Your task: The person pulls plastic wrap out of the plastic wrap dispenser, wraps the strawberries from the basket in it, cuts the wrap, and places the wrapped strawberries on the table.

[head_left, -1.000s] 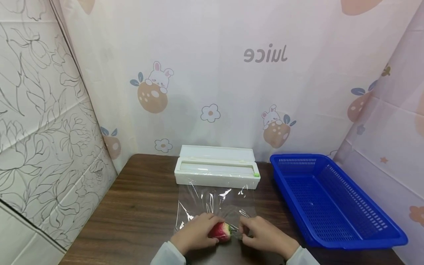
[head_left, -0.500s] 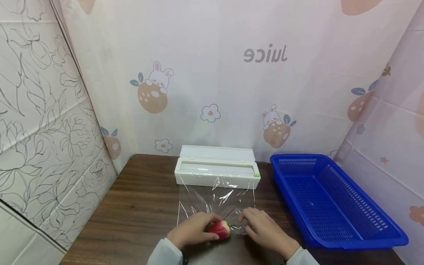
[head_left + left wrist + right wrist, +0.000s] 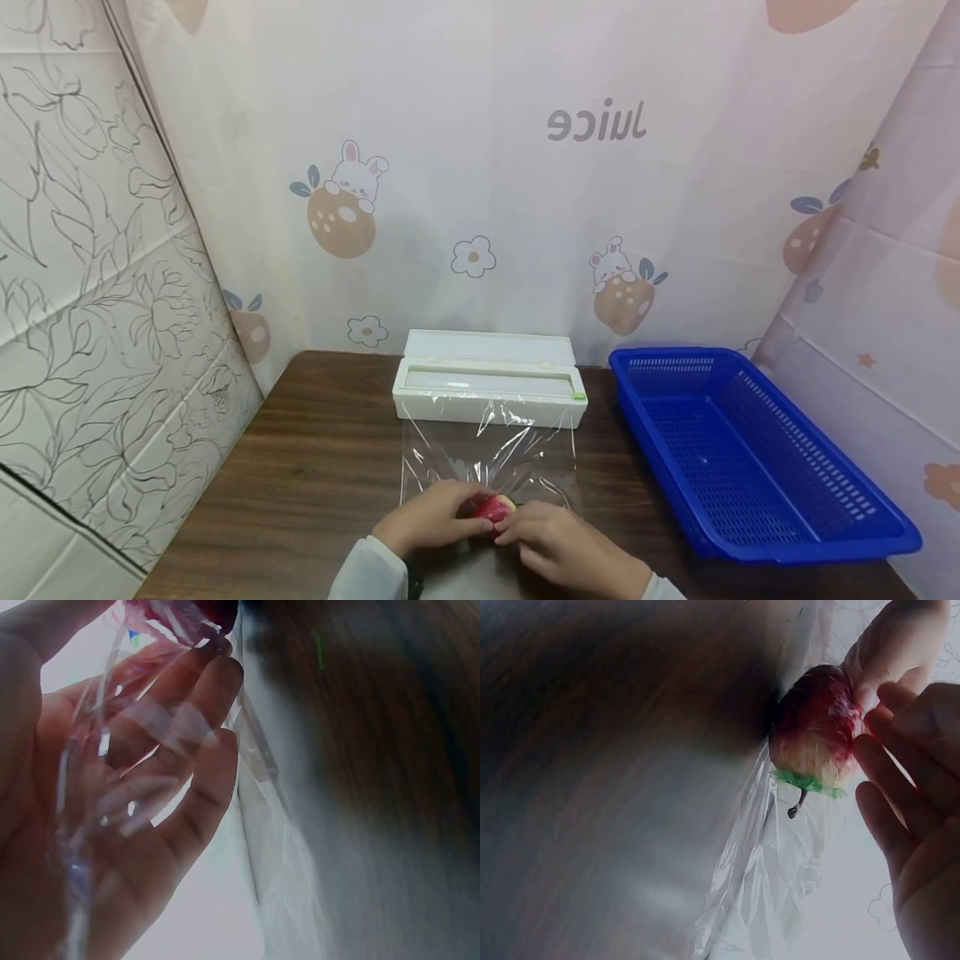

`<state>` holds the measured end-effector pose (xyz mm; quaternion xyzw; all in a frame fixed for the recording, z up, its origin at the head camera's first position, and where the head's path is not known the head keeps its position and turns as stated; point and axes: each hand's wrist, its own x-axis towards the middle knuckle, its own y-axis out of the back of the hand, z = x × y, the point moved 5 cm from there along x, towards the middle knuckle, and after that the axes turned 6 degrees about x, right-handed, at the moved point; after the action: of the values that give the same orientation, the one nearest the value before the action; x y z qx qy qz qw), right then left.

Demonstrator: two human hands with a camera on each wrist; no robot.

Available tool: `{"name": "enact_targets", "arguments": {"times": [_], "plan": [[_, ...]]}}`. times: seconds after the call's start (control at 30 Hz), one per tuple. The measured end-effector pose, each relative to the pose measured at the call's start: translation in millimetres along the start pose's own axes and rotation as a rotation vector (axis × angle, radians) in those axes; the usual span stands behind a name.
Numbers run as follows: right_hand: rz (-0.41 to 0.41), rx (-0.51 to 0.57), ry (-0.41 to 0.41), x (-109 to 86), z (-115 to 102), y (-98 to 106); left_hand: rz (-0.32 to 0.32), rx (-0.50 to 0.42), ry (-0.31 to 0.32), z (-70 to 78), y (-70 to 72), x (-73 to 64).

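A red fruit with a pale yellow top, green leafy cap and brown stem lies at the near end of a clear sheet of plastic wrap. My left hand grips the fruit from the left, thumb in front and fingers behind, with film across the palm in the left wrist view. My right hand touches the fruit's near right side with its fingertips. In the right wrist view, shiny film covers the fruit, and the right hand's fingers are slightly bent and spread.
The film runs from a white wrap dispenser with its lid raised at the back of the dark wooden table. A green cutter sits at the dispenser's right end. A blue plastic basket stands at the right.
My right hand has let go of the film edge, lifted with loosened fingers, then moved left onto the fruit. My left hand keeps its hold while the fruit shifts slightly left.
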<state>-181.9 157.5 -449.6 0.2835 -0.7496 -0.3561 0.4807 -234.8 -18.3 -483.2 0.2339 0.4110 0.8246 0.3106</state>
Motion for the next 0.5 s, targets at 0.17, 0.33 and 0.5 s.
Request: {"name": "enact_targets", "arguments": {"times": [0.17,0.33,0.5], "plan": [[0.014,-0.054,-0.003,0.8,1.4,-3.4,-0.005,0.016,0.001,-3.5,-0.8,1.2],[0.041,-0.09,0.005,3.4,6.6,-2.7,-0.013,-0.011,0.0,-7.5,-1.2,2.3],[0.061,-0.119,0.025,5.2,10.4,-2.1,-0.018,-0.013,0.002,-8.7,0.0,2.3]]}}
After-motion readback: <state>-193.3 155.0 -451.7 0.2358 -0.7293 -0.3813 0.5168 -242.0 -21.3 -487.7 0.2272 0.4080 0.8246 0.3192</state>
